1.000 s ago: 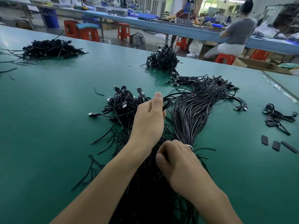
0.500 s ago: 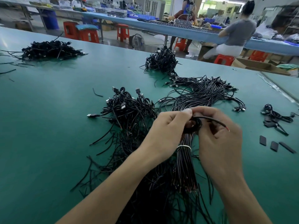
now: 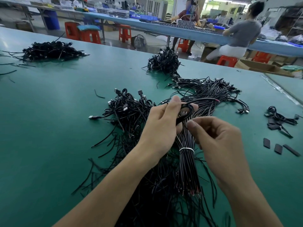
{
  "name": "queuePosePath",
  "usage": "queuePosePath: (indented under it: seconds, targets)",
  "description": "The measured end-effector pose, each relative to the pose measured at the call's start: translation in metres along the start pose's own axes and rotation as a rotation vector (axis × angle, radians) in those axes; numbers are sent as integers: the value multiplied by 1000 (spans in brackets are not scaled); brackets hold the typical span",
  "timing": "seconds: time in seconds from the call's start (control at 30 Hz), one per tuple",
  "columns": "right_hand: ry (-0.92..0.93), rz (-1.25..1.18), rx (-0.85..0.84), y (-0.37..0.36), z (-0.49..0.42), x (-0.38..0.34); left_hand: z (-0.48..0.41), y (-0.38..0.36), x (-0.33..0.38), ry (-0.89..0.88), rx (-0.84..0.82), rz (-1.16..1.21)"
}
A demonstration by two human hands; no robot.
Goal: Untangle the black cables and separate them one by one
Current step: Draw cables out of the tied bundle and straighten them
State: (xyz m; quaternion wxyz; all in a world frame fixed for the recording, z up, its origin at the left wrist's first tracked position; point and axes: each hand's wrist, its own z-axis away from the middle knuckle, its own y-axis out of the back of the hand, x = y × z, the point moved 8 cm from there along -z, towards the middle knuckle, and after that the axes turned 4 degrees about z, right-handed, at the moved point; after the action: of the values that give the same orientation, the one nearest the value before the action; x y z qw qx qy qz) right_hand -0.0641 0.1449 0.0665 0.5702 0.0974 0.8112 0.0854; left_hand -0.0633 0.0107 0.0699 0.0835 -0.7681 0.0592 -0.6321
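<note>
Head view looks down on a green table (image 3: 49,128) strewn with black cables: a tangled heap (image 3: 129,110) to the left of the hands, a combed bundle (image 3: 186,161) bound by a white tie (image 3: 186,149) running toward the viewer, and a fan of plug ends (image 3: 213,90) beyond. Two further piles (image 3: 49,50) (image 3: 164,62) lie farther back, and short black strips (image 3: 278,148) sit at the right. The left hand (image 3: 160,126) is raised over the bundle, thumb and forefinger pinched on a single looped cable (image 3: 188,110) whose red-tipped end points right. The right hand (image 3: 218,138) hovers just beside it, fingers curled, thumb and forefinger close together; whether they grip a strand I cannot tell. Both forearms cover the bundle's near part, and its lower end runs out of frame.
</note>
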Motion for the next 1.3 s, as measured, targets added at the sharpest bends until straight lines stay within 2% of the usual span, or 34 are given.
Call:
queuePosePath:
  seconds: [0.13,0.23,0.43,0.73,0.83,0.97,1.13,1.3]
  targets:
    - [-87,9,-145,-12,3,6,-2,5,1,-10,48,41]
    - [-65,25,-112,-9,3,3,-2,6,-2,4,66,47]
    - [241,438,-31,-11,7,-23,-4,6,-16,88,108,25]
    - [495,607,31,-11,19,-49,-6,18,-25,125,156,-111]
    - [568,655,-26,-14,22,-54,-7,11,-30,173,66,-194]
    - [594,714,-95,-9,18,-55,1,-4,-43,349,-166,-161]
    - [410,465,-207,4,6,-43,11,-17,-52,428,-298,-193]
    - [296,265,-267,15,2,-38,25,-33,-56,556,-548,-68]
